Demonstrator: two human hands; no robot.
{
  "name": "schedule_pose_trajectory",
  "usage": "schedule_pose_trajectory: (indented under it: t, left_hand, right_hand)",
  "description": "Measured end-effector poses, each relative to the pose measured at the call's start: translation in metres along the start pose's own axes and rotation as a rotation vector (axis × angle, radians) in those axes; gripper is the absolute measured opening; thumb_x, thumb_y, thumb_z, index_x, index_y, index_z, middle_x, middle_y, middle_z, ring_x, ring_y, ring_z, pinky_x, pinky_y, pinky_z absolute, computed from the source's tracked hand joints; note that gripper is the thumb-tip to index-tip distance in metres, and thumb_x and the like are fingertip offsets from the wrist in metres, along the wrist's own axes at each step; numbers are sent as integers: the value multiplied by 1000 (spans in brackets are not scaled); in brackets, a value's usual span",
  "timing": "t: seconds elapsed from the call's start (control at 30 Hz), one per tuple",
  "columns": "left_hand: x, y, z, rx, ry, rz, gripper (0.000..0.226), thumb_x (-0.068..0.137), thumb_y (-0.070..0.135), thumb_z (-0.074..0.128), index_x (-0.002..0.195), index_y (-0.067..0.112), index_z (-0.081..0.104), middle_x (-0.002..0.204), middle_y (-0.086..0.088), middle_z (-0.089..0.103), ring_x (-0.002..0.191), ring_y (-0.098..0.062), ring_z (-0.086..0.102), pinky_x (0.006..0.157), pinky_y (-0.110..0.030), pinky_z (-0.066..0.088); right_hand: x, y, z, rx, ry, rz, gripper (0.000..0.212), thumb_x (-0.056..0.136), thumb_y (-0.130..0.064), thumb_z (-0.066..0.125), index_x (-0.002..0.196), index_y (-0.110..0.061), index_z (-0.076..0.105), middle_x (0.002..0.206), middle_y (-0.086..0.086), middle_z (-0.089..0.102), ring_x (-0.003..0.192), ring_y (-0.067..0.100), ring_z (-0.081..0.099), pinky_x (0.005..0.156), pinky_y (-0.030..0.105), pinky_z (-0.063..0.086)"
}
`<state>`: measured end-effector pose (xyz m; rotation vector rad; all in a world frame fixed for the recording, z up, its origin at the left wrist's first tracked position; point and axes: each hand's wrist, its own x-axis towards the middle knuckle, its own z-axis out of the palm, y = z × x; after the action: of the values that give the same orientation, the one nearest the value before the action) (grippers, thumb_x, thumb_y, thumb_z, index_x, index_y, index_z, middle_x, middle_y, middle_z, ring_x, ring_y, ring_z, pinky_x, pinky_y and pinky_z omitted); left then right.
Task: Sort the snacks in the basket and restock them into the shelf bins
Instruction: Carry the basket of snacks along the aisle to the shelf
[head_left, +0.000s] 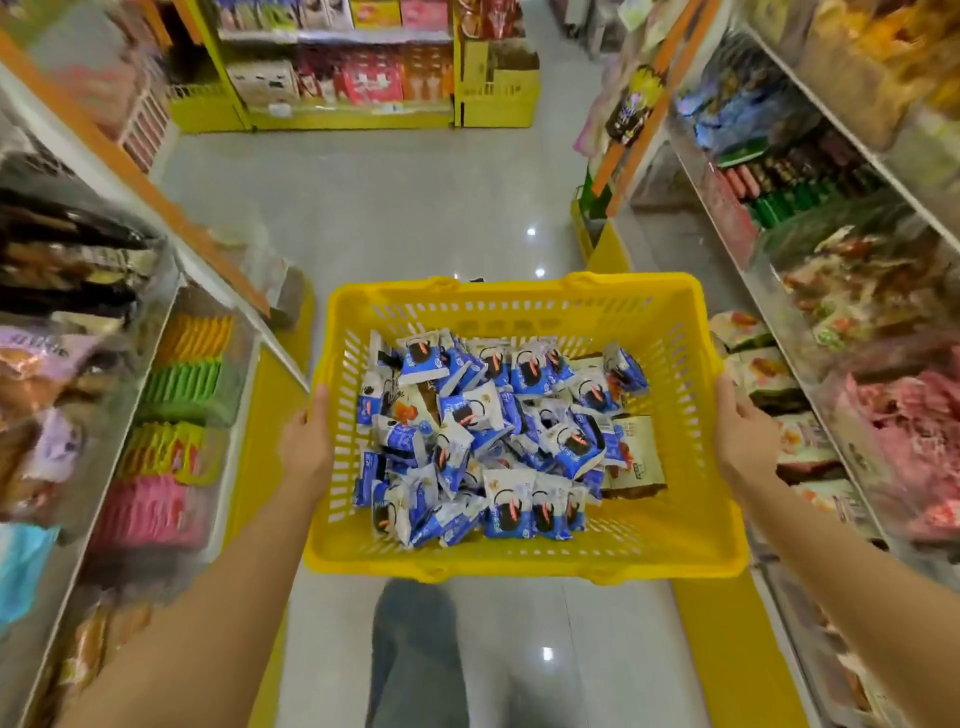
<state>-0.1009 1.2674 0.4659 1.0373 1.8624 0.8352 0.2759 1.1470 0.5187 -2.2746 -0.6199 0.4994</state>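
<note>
A yellow plastic basket (691, 467) hangs in front of me above the aisle floor, carried by both sides. My left hand (307, 447) grips its left rim and my right hand (744, 435) grips its right rim, thumbs over the edge. Inside lies a heap of several blue-and-white snack packets (498, 431) with a dark round cookie pictured on them. A few beige packets with red-orange print (636, 457) lie among them at the right side. Clear shelf bins (171, 410) with coloured packets line the left shelf.
Shelves of packaged snacks (857, 291) run along the right side and more on the left (62, 270). A yellow shelf unit (353, 62) closes the far end of the grey tiled aisle (395, 208). My leg in jeans (415, 649) shows below the basket.
</note>
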Motion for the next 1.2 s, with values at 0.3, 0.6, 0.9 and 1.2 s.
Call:
schedule_pose_trajectory:
  t: [0.3, 0.6, 0.9, 1.2]
  left_hand:
    - [169, 94, 60, 32, -134, 40, 60, 96, 52, 33, 131, 5, 49, 134, -17, 50, 122, -32, 46, 101, -43, 36]
    - [307, 169, 154, 108, -305, 35, 57, 97, 50, 28, 120, 4, 53, 110, -12, 58, 97, -23, 53, 85, -35, 41]
    - [439, 235, 212, 238, -396, 100, 57, 99, 46, 26, 120, 1, 52, 109, -14, 57, 103, -30, 55, 88, -37, 41]
    - [555, 302, 276, 442, -611, 271, 54, 99, 45, 26, 98, 3, 60, 91, -17, 60, 91, -35, 60, 81, -42, 48]
  right_hand:
    - [104, -84, 85, -40, 79, 151, 75, 96, -56, 29, 95, 12, 61, 94, 33, 60, 90, 42, 57, 77, 44, 42]
    - [236, -150, 137, -65, 87, 168, 73, 94, -59, 26, 79, 5, 58, 79, 22, 56, 77, 34, 52, 73, 43, 40]
    - [320, -217, 202, -95, 138, 244, 70, 94, -59, 29, 78, 2, 59, 74, 16, 54, 73, 29, 50, 67, 37, 36]
    - [310, -230, 271, 31, 363, 515, 76, 91, -64, 32, 97, 4, 65, 100, 28, 64, 91, 37, 60, 80, 45, 46]
